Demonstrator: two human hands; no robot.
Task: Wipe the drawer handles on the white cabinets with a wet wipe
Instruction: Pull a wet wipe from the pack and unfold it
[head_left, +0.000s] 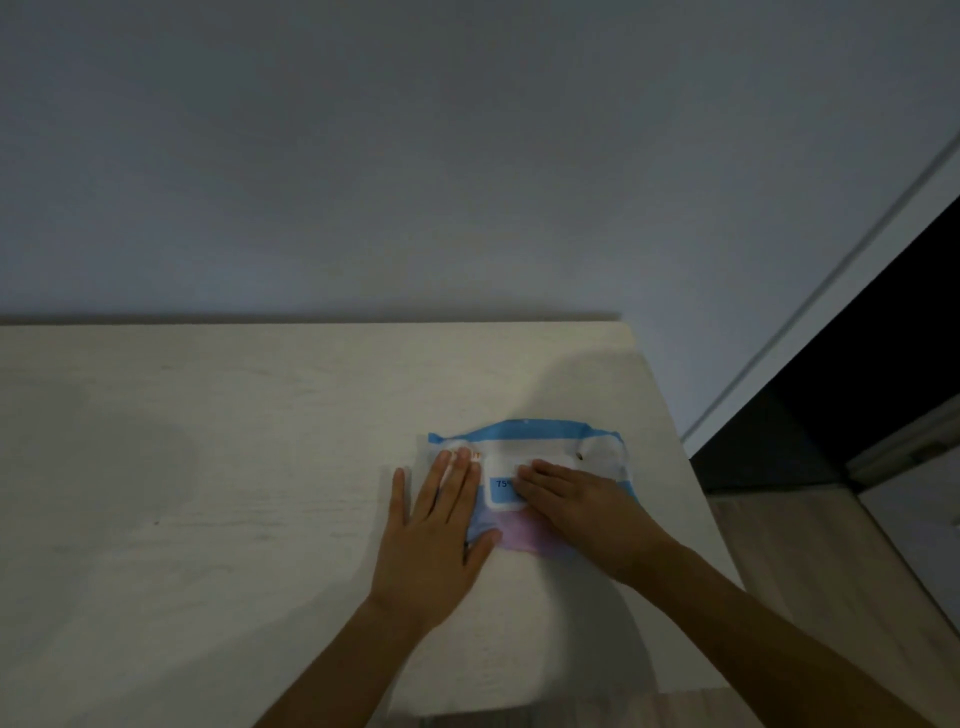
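I count two hands and one pack. The fingers (457, 467) of the left hand (436, 540) lie straight and spread a little, pressed flat on the 9 o'clock end of the pack of wet wipes (540, 434), with the little finger off on the bare cabinet top (208, 467) and the thumb across the pack's lower edge. The right hand (576, 512) comes in from 4 o'clock. Its fingers (535, 475) are close together with their tips on the single white-bordered flap (501, 491) at the pack's middle. They look laid flat rather than pinching, though the dim light leaves me unsure. The pack lies flat with its long axis running from 9 to 3 o'clock, its blue sealed edge toward 12 and a pinkish edge toward 6. It sits at the 3 o'clock side of the top, near the corner. The right hand hides much of the flap and the pack's 4 o'clock part. The print on the flap is cut off after "75". A plain wall (467, 156) rises past the top at 12 o'clock. At 3 o'clock a dark doorway (857, 364) stands too dark to see into, with wood-look floor (805, 561) beneath it. Both forearms run out of the picture at 6 o'clock.
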